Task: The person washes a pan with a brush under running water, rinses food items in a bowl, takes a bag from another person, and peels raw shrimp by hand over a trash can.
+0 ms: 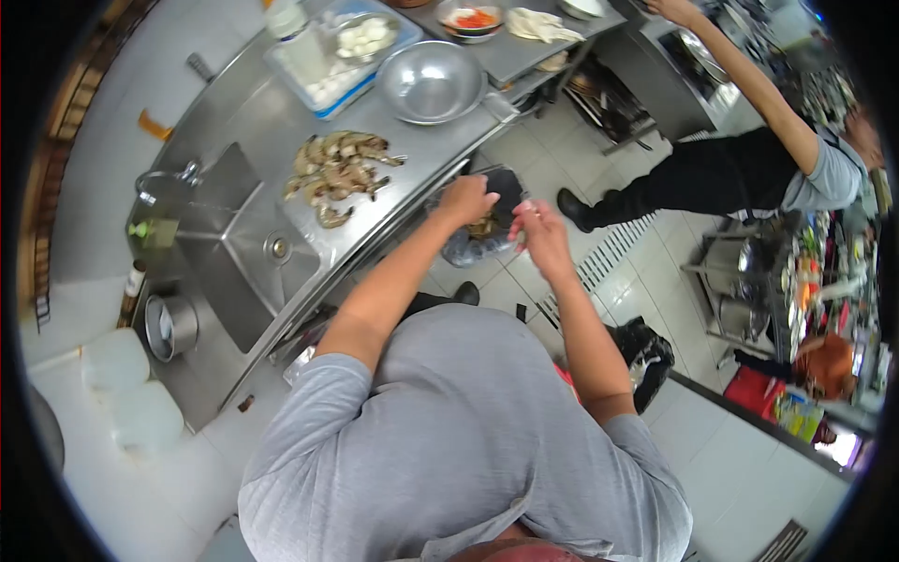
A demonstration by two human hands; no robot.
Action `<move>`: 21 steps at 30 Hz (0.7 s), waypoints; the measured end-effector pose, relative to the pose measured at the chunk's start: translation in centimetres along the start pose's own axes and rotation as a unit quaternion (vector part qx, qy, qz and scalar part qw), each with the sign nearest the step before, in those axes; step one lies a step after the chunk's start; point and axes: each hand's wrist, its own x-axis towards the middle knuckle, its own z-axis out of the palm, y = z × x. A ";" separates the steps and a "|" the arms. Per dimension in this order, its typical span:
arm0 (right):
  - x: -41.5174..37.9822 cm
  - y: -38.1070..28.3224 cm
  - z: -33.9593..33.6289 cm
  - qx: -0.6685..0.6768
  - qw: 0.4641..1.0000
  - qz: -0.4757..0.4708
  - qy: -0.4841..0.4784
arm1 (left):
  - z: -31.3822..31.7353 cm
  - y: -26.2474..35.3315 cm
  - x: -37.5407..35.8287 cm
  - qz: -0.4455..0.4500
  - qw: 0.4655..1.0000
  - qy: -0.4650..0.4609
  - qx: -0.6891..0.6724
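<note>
Above a lined bin (pixel 462 250) on the floor, both of my hands are raised a short way apart. My left hand (pixel 467 200) has its fingers curled closed, and whatever it holds, if anything, is hidden. My right hand (pixel 541 234) is pinched around something small and pale that I cannot make out. To the left, a pile of shrimp (pixel 339 173) lies on the steel counter (pixel 281 131). A wide metal bowl (pixel 432 82) stands behind the shrimp, near the counter's edge.
A sink (pixel 234 253) with a faucet is at the left, beside a metal pot (pixel 171 327). A tray (pixel 328 111) with white food stands at the back. Another person (pixel 730 173) stands at the right. A black bag (pixel 646 361) lies on the floor.
</note>
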 end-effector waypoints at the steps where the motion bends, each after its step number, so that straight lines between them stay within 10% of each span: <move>1: 1.1 -0.4 0.3 -0.010 1.000 -0.018 -0.004 | -1.3 0.5 -0.9 -0.009 1.000 -0.007 -0.017; 11: 15.8 -9.7 8.4 -0.001 0.990 -0.137 -0.015 | -18.6 -8.7 -4.1 0.063 0.970 0.161 0.172; 14: 19.9 -9.2 8.8 -0.232 0.948 -0.203 0.075 | -18.1 -10.9 -2.3 0.067 0.962 0.025 0.263; 21: 10.0 -2.7 10.5 -0.186 0.978 -0.096 0.017 | -15.9 -14.2 0.2 0.148 0.930 -0.008 0.336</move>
